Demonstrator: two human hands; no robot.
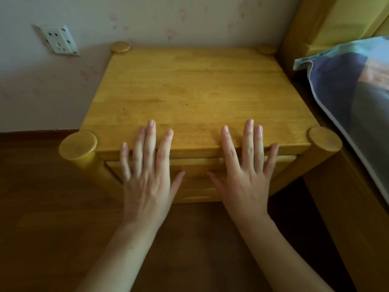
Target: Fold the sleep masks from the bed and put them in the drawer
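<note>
A yellow wooden nightstand [195,91] stands against the wall beside the bed. Its drawer [197,182] sits below the top board and is pushed in. My left hand [147,175] and my right hand [246,175] are held flat, palms down, fingers spread, in front of the nightstand's front edge and over the drawer front. Neither hand holds anything. No sleep mask shows in this view.
The bed's wooden frame [328,186] runs along the right, with a blue patterned pillow [353,85] on it and a headboard [328,20] behind. A white wall socket [56,39] sits at the upper left. Dark wooden floor [52,207] lies below.
</note>
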